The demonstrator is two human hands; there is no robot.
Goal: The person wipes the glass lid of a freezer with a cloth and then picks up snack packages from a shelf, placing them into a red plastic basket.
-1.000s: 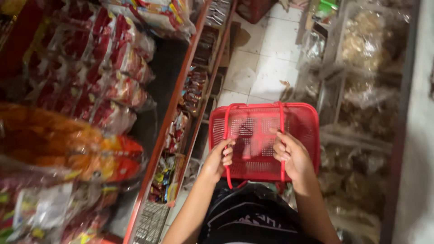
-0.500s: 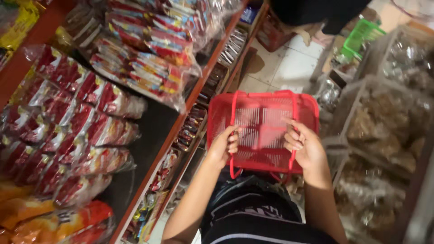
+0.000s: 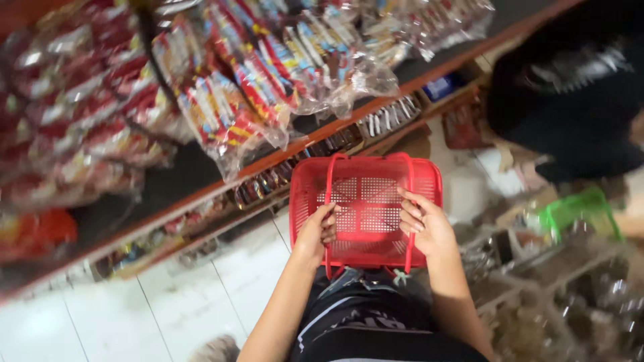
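Note:
I hold a red plastic shopping basket [image 3: 367, 201] flat in front of my waist; nothing lies inside it. My left hand [image 3: 316, 233] grips the left handle bar near the basket's near edge. My right hand [image 3: 424, 226] is curled around the right handle bar. Both red handles lie folded across the mesh bottom. My dark shorts [image 3: 376, 322] show just below the basket.
Shelves with an orange edge [image 3: 282, 155] run along the left, hung with bagged snacks in red wrappers [image 3: 221, 110]. A person in dark clothes [image 3: 570, 100] stands ahead on the right. A green basket [image 3: 577, 211] and bins of packaged goods [image 3: 570, 302] crowd the right. White tile floor [image 3: 134, 308] lies below.
The view has swung, so the shelves now tilt across the top and the person ahead looks closer. My hands keep the same grip on the basket handles.

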